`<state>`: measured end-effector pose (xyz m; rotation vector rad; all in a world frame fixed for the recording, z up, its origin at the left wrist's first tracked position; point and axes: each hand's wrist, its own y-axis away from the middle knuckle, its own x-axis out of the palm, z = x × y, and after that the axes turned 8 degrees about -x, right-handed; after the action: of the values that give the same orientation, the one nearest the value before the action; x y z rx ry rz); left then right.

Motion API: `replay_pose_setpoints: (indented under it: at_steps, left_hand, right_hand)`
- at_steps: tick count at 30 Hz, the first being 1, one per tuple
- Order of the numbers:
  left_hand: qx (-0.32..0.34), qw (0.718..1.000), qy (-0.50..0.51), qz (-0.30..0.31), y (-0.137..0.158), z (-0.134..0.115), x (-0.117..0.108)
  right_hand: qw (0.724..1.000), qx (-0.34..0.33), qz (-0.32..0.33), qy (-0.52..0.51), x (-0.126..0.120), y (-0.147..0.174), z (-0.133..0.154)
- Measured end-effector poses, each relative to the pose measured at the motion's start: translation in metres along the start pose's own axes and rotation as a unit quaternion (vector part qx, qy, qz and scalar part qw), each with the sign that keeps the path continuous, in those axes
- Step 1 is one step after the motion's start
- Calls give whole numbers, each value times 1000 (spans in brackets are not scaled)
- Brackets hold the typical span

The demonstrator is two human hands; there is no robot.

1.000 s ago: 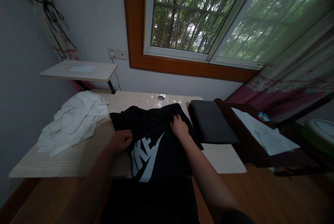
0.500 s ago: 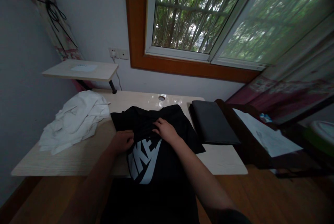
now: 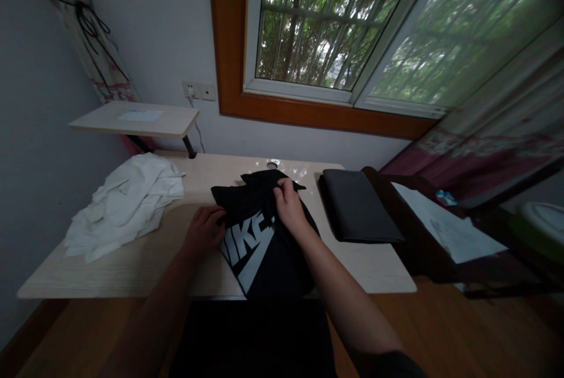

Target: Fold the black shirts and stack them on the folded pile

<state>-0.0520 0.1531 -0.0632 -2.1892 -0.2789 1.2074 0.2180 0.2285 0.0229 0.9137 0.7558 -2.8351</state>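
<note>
The black garment (image 3: 282,266) lies on the tabletop (image 3: 132,275) between the two hands, its long axis running from the near edge toward the far side. The right hand (image 3: 291,204) is the nearer, over its upper right part, apparently pinching a fold; most cloth lies leftward and nearward. The left hand (image 3: 203,230) touches its left edge, fingers bent; whether it grips, I cannot tell.

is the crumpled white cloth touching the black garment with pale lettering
No, a strip of the pale wooden desktop shows between the white cloth and the black garment.
</note>
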Motion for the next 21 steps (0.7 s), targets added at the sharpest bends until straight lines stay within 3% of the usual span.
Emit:
replay_pose_setpoints:
  at_steps: [4, 8, 11, 16, 19, 21]
  left_hand:
    - [7, 1000, 15, -20, 1, 3, 2]
    - [-2, 999, 26, -31, 4, 10, 4]
    - [-27, 996, 38, -71, 7, 12, 4]
    - [-103, 981, 62, -152, 7, 9, -1]
    - [-116, 974, 58, -187, 5, 9, -4]
    - [-101, 977, 54, -179, 4, 9, -4]
  right_hand:
    - [966, -26, -114, -230, -16, -14, 30]
    - [921, -7, -118, -371, -28, -20, 61]
    - [918, 5, -100, -383, -26, -20, 64]
    - [933, 22, -92, -346, -8, -16, 40]
    - [940, 0, -121, -320, -8, -12, 36]
    - [942, -28, -119, -313, -11, -10, 43]
